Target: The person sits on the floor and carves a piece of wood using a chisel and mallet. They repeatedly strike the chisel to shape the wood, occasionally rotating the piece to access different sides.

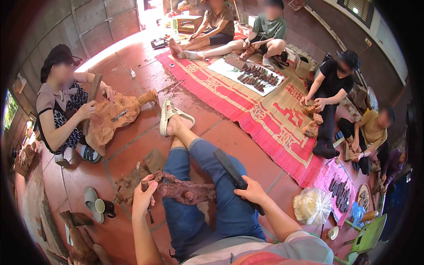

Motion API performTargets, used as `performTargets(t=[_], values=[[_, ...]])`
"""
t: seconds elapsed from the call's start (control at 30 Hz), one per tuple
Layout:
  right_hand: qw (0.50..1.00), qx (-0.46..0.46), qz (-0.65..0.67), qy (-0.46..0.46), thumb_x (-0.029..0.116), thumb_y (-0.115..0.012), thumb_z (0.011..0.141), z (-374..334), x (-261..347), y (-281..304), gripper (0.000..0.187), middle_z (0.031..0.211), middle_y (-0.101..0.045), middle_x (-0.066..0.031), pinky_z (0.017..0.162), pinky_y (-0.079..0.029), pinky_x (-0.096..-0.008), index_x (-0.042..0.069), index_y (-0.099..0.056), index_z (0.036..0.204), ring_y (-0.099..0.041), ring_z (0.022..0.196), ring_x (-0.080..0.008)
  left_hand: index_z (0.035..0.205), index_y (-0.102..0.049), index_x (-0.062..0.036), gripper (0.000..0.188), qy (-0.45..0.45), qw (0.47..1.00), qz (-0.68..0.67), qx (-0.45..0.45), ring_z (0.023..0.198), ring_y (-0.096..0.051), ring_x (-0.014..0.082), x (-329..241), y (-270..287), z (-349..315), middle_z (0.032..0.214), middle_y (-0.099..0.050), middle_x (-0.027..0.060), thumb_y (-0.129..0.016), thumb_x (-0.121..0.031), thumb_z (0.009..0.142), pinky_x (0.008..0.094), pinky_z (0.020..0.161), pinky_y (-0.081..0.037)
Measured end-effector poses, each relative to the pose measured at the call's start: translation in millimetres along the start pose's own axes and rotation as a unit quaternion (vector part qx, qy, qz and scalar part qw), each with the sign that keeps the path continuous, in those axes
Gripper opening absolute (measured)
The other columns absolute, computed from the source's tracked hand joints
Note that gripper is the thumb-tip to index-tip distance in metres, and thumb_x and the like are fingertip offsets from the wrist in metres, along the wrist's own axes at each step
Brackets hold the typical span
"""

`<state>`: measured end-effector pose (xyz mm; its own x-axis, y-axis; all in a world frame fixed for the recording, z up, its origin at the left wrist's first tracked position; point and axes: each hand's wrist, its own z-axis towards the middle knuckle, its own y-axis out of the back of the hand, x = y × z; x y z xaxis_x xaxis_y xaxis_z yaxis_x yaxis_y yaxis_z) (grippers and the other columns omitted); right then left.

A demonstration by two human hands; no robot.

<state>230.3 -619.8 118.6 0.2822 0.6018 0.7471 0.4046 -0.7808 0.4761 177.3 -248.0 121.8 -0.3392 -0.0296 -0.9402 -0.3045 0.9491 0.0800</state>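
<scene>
A reddish-brown wood carving (187, 193) with knobbly shapes lies across my thighs. My left hand (144, 197) is closed round a chisel (151, 217) just left of the carving; its thin tip points down, and the fingers hide part of its handle. Over my right thigh, my right hand (252, 192) grips a long dark bar-shaped mallet (229, 168), which slants up and left past my knee. The mallet is apart from both the chisel and the carving.
Beside my left leg are a wood block (154, 160), grey slippers (92, 203) and a dark cup (105, 207). A co-worker (62, 101) works a large carving (121, 115). Others sit by a red mat (247, 112). A plastic bag (312, 205) and green chair (370, 234) stand right.
</scene>
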Motion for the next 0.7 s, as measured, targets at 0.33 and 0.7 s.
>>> performTargets(t=[0.33, 0.7], values=[[0.997, -0.047, -0.044, 0.040, 0.032, -0.071, 0.072, 2.2, -10.5, -9.5, 0.054, 0.099, -0.066, -0.0215, 0.085, -0.049, -0.0399, 0.006, -0.055, 0.117, -0.064, 0.096, -0.0354, 0.112, -0.063, -0.0006, 0.036, 0.034, 0.997, 0.045, 0.049, 0.043, -0.047, 0.0051, 3.5, -10.5, 1.3, 0.074, -0.063, 0.0025, -0.068, -0.025, 0.086, 0.0199, 0.040, -0.037], [0.994, -0.061, -0.066, 0.066, 0.032, -0.070, 0.073, -1.9, -10.8, -12.9, 0.055, 0.103, -0.065, -0.0218, 0.086, -0.048, -0.0407, 0.005, -0.055, 0.118, -0.063, 0.099, -0.0361, 0.119, -0.059, -0.0052, 0.038, 0.051, 0.995, 0.025, 0.078, 0.042, -0.046, 0.0065, 8.1, -16.8, -2.5, 0.073, -0.056, 0.0018, -0.062, -0.028, 0.089, 0.0221, 0.038, -0.038]])
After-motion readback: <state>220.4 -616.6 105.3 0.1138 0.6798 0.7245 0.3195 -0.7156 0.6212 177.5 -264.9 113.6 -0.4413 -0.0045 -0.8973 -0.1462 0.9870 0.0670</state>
